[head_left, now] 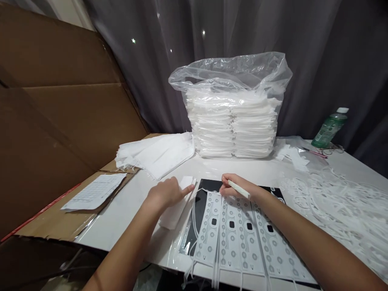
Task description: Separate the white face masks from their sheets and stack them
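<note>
At the near centre of the white table (127, 214), the left hand (166, 193) lies palm down with its fingers (188, 188) stretched out and close together. The fingertips rest on the far end of a folded white piece (177, 212); nothing is gripped. The left forearm enters from the near edge and angles away and to the right, with the wrist low over the table. Just to the right, the right hand (235, 186) is curled closed around a thin white stick (241, 190), pinched between thumb and fingers so that its free end points right and slightly near. This hand hovers at the far end of three patterned white strips (239, 238), which lie side by side on a black mat (200, 206); whether the knuckles touch the strips cannot be told. The right forearm crosses the strips from the near right corner. The folded white piece lies just beside the mat's left edge. Farther back stands a clear plastic bag (233, 117) of stacked white pieces, with a loose pile (157, 151) of the same to its left. A large cardboard box (60, 121) and a printed sheet (95, 190) occupy the left side. A tangle of white bands (339, 206) covers the right side, and a green bottle (330, 128) stands at the far right.
</note>
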Motion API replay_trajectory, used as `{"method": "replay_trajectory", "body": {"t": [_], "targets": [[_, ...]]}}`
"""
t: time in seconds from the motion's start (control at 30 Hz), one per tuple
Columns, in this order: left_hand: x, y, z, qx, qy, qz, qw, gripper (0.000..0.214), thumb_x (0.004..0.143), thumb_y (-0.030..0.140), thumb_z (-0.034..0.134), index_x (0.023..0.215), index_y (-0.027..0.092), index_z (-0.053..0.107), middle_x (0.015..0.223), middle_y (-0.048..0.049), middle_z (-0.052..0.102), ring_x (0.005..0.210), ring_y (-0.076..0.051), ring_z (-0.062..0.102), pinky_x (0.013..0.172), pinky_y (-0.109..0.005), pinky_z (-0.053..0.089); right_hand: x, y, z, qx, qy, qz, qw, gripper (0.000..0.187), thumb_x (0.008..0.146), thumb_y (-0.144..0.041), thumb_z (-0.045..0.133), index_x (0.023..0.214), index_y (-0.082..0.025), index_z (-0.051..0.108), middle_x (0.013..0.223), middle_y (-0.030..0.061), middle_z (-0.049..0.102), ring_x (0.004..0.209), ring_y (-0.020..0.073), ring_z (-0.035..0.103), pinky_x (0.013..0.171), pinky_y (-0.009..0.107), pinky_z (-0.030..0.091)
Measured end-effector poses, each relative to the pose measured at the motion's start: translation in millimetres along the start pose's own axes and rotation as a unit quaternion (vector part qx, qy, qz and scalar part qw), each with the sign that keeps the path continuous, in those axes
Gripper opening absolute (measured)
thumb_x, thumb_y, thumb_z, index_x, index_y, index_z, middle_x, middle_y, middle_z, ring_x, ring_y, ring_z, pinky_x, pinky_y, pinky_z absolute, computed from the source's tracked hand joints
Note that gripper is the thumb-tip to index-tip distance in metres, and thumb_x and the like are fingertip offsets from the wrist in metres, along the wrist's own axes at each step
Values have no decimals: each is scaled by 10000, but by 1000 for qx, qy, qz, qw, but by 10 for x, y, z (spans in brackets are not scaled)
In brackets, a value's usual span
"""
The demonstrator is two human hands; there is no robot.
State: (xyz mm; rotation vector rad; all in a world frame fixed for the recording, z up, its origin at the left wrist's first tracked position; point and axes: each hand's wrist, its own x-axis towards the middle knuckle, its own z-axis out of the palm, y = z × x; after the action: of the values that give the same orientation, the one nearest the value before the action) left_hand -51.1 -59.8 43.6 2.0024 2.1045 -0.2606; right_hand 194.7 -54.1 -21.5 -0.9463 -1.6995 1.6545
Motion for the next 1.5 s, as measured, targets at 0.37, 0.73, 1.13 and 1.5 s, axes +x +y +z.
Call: {"method": "replay_trajectory", "body": {"t": [0.37, 0.73, 1.13, 1.5], "targets": [[349, 437, 338, -281, -105, 345, 889, 443, 772, 403, 629, 1080, 231, 361, 785, 21, 646, 711, -178, 610, 639, -281, 427, 91, 143, -28, 0, 38, -33, 999, 309, 751, -299, 658, 746, -229, 357, 639, -72, 546, 505, 76, 431, 492, 200, 320], [448, 283, 423, -414, -162, 310, 840, 496, 720, 360, 703, 998, 246, 308, 716, 64, 604, 663, -143, 575, 612, -265, 403, 112, 286, -134, 92, 28, 7, 995, 420, 779, -584, 632, 748, -222, 421, 768, -6, 675, 709, 151, 615, 643, 257, 420], [435, 297, 402, -412, -183, 321, 833, 451, 743, 323, 684, 963, 235, 300, 708, 66, 574, 640, -128, 528, 615, -272, 392, 126, 311, -54, 119, 31, -19, 992, 453, 802, -680, 534, 787, -242, 417, 760, -16, 663, 703, 174, 643, 670, 290, 449], [450, 293, 433, -407, -160, 328, 838, 434, 764, 318, 667, 959, 242, 287, 691, 78, 558, 631, -121, 521, 593, -252, 378, 88, 243, -45, -133, 88, -43, 986, 296, 821, -475, 613, 761, -227, 464, 638, -61, 491, 585, 116, 446, 549, 230, 328]]}}
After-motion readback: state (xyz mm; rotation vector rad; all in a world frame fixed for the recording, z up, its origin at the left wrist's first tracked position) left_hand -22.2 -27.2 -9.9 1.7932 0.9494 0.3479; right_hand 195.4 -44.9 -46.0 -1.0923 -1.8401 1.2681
